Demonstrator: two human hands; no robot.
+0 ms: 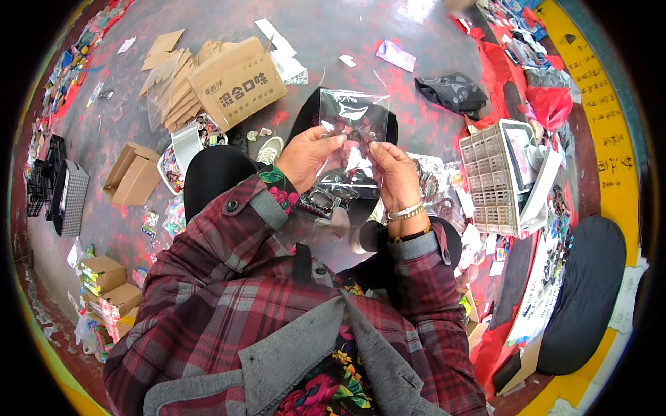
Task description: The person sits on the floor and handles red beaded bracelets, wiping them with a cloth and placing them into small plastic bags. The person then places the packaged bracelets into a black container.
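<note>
Item: clear plastic bag [354,114], small, with dark contents showing through; held upright just above picture centre, over the floor [347,41].

Left hand [307,156]: at the bag's lower left corner, fingers [333,141] pinched shut on its edge.

Right hand [395,173]: at the bag's lower right corner, fingers [378,148] likewise closed on its edge. Pale bracelet [405,211] at the wrist.

Beneath the hands: further clear packets with dark contents [326,197], lying on the lap.

Sleeves: red-and-grey plaid jacket [229,277], entering from 6 o'clock.

At 10 o'clock of the bag: brown cardboard box [236,83] with printed side, flat cardboard pieces [170,76] beside it.

At 9 o'clock: open brown carton [132,173]; past it, a black checked case [69,197].

At 8 o'clock: small stacked cartons [104,281].

At 2 o'clock: crumpled black bag [451,90].

At 3 o'clock: white plastic crate [492,180], gridded wall, tilted.

At 4 o'clock: dark cushion [583,291] near the yellow border [610,132].

Floor: grey with red patches, scattered with paper scraps.
</note>
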